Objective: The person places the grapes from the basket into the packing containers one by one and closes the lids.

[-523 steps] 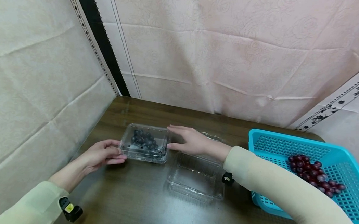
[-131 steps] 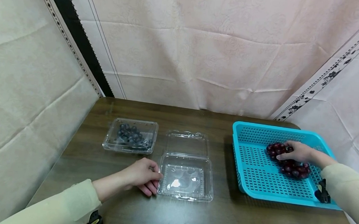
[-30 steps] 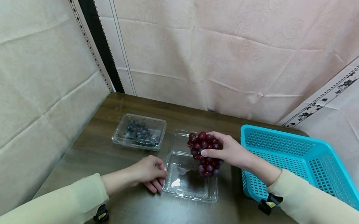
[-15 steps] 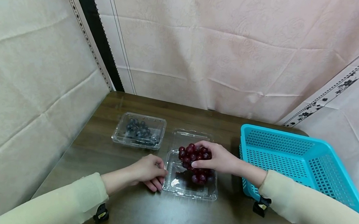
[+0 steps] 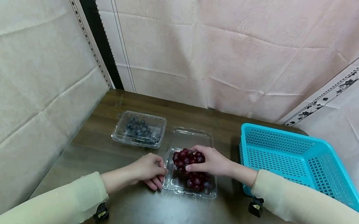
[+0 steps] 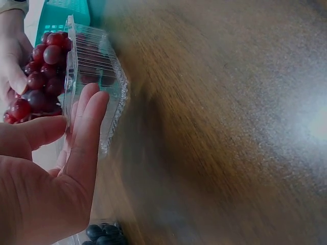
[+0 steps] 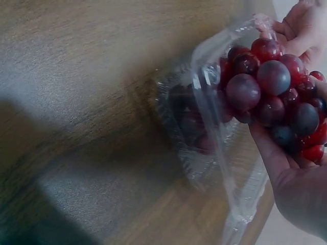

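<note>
My right hand point(image 5: 211, 162) grips a bunch of red grapes point(image 5: 181, 158) with thumb and fingers. The bunch is down in the base of a clear plastic clamshell container point(image 5: 193, 194), whose lid point(image 5: 193, 137) lies folded back toward the wall. In the right wrist view the grapes point(image 7: 273, 79) hang inside the container's rim, with the right hand point(image 7: 301, 189) under and beside them. My left hand point(image 5: 149, 172) pinches the container's left rim. The left wrist view shows the thumb at the rim and the fingers point(image 6: 89, 122) along the outer wall.
A second clear clamshell point(image 5: 158, 124), lid down, holds dark round fruit point(image 5: 139, 126) at the back left of the brown table point(image 5: 124, 204). A blue perforated basket point(image 5: 289, 132) stands at the right. Cloth-covered walls point(image 5: 186, 57) border the table.
Over the last second my right hand has lowered the grapes leftward into the container. Earlier they lay in the blue basket. My left hand stays at the rim.
</note>
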`<state>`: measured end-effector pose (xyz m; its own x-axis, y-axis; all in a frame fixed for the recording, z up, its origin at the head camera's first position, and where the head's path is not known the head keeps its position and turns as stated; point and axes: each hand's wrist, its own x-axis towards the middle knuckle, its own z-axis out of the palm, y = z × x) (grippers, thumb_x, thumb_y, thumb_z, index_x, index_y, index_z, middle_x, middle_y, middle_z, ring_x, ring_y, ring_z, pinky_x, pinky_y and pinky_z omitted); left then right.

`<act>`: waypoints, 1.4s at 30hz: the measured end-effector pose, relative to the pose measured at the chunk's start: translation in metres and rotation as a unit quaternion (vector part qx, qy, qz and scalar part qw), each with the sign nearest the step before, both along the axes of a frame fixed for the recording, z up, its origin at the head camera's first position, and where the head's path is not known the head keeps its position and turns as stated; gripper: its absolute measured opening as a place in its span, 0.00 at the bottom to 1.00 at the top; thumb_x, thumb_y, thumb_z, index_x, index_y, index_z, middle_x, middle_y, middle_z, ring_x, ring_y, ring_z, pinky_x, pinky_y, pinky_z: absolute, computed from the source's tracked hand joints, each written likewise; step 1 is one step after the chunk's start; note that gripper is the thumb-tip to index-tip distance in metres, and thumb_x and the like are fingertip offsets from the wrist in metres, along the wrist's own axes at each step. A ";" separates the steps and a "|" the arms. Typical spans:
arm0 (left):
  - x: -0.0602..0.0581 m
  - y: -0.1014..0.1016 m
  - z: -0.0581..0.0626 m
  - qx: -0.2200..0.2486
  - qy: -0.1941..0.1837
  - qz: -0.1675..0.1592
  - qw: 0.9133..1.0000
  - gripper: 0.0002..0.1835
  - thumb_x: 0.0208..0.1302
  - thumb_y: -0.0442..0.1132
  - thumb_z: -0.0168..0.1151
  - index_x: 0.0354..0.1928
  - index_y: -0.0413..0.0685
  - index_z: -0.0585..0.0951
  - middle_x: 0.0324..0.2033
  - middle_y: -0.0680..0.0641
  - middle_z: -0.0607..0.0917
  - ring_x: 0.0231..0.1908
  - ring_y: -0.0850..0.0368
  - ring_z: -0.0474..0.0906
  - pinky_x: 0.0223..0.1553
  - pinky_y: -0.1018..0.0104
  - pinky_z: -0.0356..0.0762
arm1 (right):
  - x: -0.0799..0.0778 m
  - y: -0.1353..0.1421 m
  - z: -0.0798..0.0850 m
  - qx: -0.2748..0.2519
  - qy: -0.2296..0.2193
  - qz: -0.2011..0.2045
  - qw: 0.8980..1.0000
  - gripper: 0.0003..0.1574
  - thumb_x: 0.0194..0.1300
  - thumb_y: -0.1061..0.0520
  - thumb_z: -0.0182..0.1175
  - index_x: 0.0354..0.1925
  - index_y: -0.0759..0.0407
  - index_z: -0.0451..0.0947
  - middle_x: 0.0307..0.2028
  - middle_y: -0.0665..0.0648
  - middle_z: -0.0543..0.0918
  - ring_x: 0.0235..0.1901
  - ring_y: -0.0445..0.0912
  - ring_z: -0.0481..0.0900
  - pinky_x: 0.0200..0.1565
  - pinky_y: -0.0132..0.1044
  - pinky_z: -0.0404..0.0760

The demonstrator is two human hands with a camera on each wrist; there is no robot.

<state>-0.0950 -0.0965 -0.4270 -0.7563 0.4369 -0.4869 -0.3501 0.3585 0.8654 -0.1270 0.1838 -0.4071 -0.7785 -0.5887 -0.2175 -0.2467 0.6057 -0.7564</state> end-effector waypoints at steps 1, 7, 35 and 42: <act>0.000 0.000 0.000 0.001 -0.001 0.001 1.000 0.05 0.75 0.30 0.62 0.37 0.37 0.79 0.27 0.38 0.87 0.24 0.50 0.89 0.26 0.58 0.92 | 0.000 -0.001 -0.001 0.003 0.003 0.001 1.000 0.33 0.70 0.43 0.72 0.65 0.58 0.78 0.54 0.55 0.87 0.51 0.48 0.84 0.58 0.53 0.89; 0.000 -0.001 -0.001 0.002 -0.004 0.004 1.000 0.06 0.75 0.30 0.62 0.37 0.37 0.79 0.27 0.38 0.87 0.24 0.51 0.89 0.25 0.58 0.92 | -0.004 -0.006 -0.007 0.031 0.039 0.013 0.999 0.35 0.70 0.41 0.72 0.65 0.57 0.78 0.53 0.54 0.88 0.52 0.46 0.86 0.57 0.51 0.89; -0.002 0.001 -0.003 -0.004 -0.009 0.006 1.000 0.06 0.76 0.32 0.63 0.38 0.38 0.80 0.29 0.37 0.88 0.24 0.50 0.90 0.25 0.59 0.92 | -0.009 -0.017 0.009 0.126 0.136 0.111 0.976 0.31 0.75 0.35 0.66 0.62 0.55 0.80 0.40 0.51 0.91 0.31 0.35 0.84 0.41 0.39 0.92; -0.002 0.000 -0.002 0.003 -0.011 0.007 1.000 0.05 0.76 0.31 0.63 0.38 0.38 0.80 0.29 0.37 0.87 0.24 0.50 0.90 0.26 0.58 0.92 | -0.001 -0.002 0.029 0.152 0.100 0.107 0.977 0.43 0.71 0.32 0.68 0.70 0.56 0.74 0.53 0.60 0.91 0.42 0.44 0.91 0.47 0.45 0.93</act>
<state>-0.0967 -0.0963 -0.4290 -0.7521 0.4287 -0.5007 -0.3734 0.3488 0.8596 -0.1277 0.1818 -0.3784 -0.6892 -0.6748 -0.2638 -0.5173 0.7132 -0.4730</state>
